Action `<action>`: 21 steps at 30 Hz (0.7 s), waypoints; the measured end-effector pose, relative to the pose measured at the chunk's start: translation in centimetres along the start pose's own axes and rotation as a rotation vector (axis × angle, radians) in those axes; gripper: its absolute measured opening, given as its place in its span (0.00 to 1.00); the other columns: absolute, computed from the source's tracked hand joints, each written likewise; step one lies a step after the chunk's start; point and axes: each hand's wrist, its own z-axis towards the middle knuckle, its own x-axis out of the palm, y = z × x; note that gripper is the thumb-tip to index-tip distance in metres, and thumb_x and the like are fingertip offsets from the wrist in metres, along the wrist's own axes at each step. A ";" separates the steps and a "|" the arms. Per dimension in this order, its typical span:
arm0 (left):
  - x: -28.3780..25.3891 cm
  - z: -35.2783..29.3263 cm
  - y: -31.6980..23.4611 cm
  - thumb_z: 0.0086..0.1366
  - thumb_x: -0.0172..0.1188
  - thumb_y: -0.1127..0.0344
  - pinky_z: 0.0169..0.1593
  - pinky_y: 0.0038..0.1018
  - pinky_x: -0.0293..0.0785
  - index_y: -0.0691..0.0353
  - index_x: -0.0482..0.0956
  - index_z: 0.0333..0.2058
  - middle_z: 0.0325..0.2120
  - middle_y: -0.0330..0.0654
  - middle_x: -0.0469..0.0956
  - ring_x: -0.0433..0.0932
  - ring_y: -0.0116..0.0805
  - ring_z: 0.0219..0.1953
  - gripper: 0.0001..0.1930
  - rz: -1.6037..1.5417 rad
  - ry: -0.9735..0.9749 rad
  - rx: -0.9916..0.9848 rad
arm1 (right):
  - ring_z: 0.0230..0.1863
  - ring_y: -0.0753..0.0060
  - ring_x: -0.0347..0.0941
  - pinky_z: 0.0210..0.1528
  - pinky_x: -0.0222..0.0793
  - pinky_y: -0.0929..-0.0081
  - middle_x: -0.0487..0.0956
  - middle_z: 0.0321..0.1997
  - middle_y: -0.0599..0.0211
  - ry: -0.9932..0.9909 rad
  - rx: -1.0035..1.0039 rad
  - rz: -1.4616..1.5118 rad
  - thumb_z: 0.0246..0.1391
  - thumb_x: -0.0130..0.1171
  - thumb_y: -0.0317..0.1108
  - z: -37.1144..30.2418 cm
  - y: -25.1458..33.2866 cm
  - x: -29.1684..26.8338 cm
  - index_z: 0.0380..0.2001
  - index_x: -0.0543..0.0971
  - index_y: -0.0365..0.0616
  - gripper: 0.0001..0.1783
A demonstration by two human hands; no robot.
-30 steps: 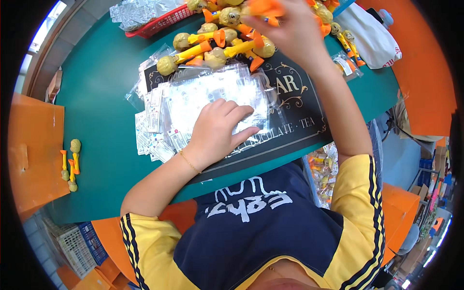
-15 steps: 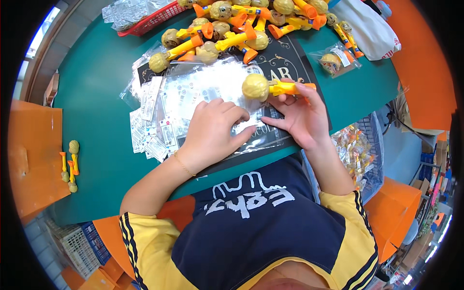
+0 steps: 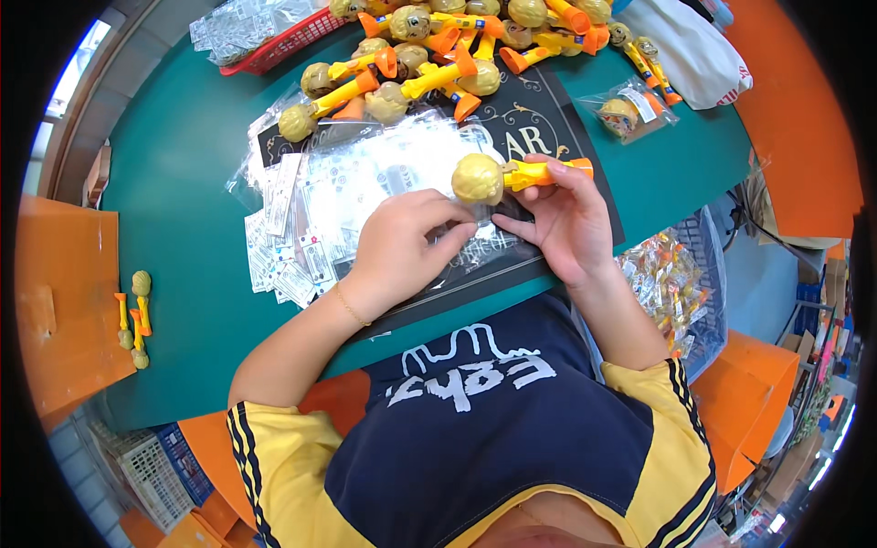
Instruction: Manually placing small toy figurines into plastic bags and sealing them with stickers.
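A toy with a round gold head and a yellow-orange handle (image 3: 480, 178) is in my right hand (image 3: 574, 215). Its handle lies between my thumb and fingers, and the head points left above the bags. My left hand (image 3: 402, 239) rests palm down on a pile of clear plastic bags (image 3: 356, 178). Thumb and forefinger of that hand come together at the edge of a bag beside the toy's head. Small printed paper slips (image 3: 281, 269) are spread left of the bags. All of this lies on a black mat with gold lettering (image 3: 585, 173).
More such toys (image 3: 411, 78) are heaped at the far side. A red basket (image 3: 283, 44) of packets stands far left. A bagged toy (image 3: 626, 114) lies right, near a white bag (image 3: 690, 55). At my right, a crate (image 3: 708, 301) holds packed toys. Several toys (image 3: 137, 320) lie far left.
My left thumb and forefinger have closed together at the bag's edge. The toy in my right hand has shifted slightly left and down.
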 end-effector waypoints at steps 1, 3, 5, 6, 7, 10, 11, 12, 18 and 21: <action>-0.1 -0.1 0.1 0.54 0.61 0.65 0.28 0.30 0.68 0.59 0.79 0.28 0.23 0.41 0.75 0.74 0.37 0.24 0.05 0.001 0.000 0.002 | 0.36 0.77 0.72 0.47 0.71 0.50 0.74 0.28 0.71 0.014 0.003 0.004 0.54 0.50 0.42 0.0 0.1 -0.2 0.43 0.74 0.46 0.16; -0.3 -0.1 0.3 0.55 0.62 0.69 0.26 0.22 0.66 0.63 0.78 0.30 0.23 0.40 0.73 0.70 0.28 0.21 0.05 0.050 -0.047 0.037 | 0.35 0.79 0.72 0.48 0.71 0.50 0.73 0.28 0.71 0.028 0.004 0.008 0.54 0.50 0.42 -0.2 0.3 -0.3 0.43 0.74 0.46 0.17; -0.3 -0.1 -0.1 0.55 0.61 0.67 0.26 0.24 0.67 0.62 0.78 0.30 0.23 0.40 0.73 0.70 0.31 0.21 0.05 0.027 -0.061 0.025 | 0.32 0.80 0.71 0.45 0.73 0.58 0.73 0.28 0.71 -0.031 -0.034 -0.018 0.54 0.51 0.41 -0.6 0.6 -0.1 0.42 0.74 0.44 0.16; -0.2 -0.2 -0.2 0.55 0.61 0.66 0.27 0.27 0.67 0.60 0.79 0.29 0.23 0.41 0.74 0.71 0.34 0.21 0.05 0.004 -0.075 0.012 | 0.32 0.80 0.71 0.45 0.73 0.58 0.73 0.28 0.71 -0.030 -0.034 -0.019 0.54 0.51 0.41 -0.7 0.8 -0.4 0.42 0.74 0.44 0.16; -0.3 -0.2 -0.1 0.55 0.61 0.66 0.27 0.27 0.67 0.60 0.79 0.29 0.23 0.41 0.74 0.71 0.34 0.21 0.05 0.003 -0.078 0.012 | 0.32 0.81 0.71 0.43 0.72 0.65 0.74 0.30 0.71 -0.023 -0.094 -0.106 0.53 0.52 0.40 -0.9 1.3 -0.8 0.41 0.74 0.43 0.16; -0.4 -0.3 -0.1 0.55 0.61 0.66 0.28 0.25 0.67 0.60 0.78 0.29 0.24 0.39 0.74 0.70 0.32 0.23 0.05 -0.079 -0.082 -0.014 | 0.32 0.83 0.71 0.38 0.70 0.78 0.75 0.32 0.69 -0.042 -0.263 -0.408 0.50 0.55 0.36 -1.8 2.6 -1.3 0.40 0.75 0.40 0.15; -0.4 -0.3 -0.1 0.55 0.62 0.66 0.30 0.25 0.66 0.60 0.79 0.28 0.24 0.38 0.74 0.70 0.32 0.26 0.05 -0.110 -0.114 0.011 | 0.32 0.84 0.70 0.36 0.68 0.83 0.76 0.34 0.68 -0.071 -0.372 -0.619 0.49 0.57 0.34 -2.1 3.0 -1.2 0.39 0.75 0.39 0.15; -0.4 -0.3 -0.2 0.55 0.62 0.66 0.33 0.25 0.66 0.59 0.79 0.28 0.25 0.37 0.74 0.70 0.32 0.28 0.05 -0.142 -0.145 0.036 | 0.33 0.82 0.71 0.38 0.66 0.85 0.76 0.36 0.65 -0.036 -0.402 -0.688 0.45 0.59 0.31 -2.3 3.3 -1.0 0.38 0.76 0.37 0.15; -0.5 -0.2 -0.1 0.54 0.63 0.66 0.43 0.30 0.65 0.57 0.79 0.28 0.31 0.37 0.74 0.68 0.35 0.39 0.04 -0.077 -0.177 0.172 | 0.36 0.77 0.72 0.40 0.65 0.83 0.77 0.36 0.64 0.211 -0.366 -0.875 0.41 0.62 0.29 -2.2 4.0 -0.3 0.33 0.78 0.35 0.14; -0.6 -0.3 -0.3 0.54 0.64 0.66 0.46 0.31 0.65 0.58 0.80 0.29 0.36 0.37 0.74 0.68 0.37 0.43 0.05 -0.099 -0.132 0.201 | 0.36 0.78 0.72 0.40 0.66 0.83 0.77 0.36 0.64 0.278 -0.261 -0.889 0.40 0.63 0.28 -1.8 3.7 0.3 0.34 0.79 0.35 0.14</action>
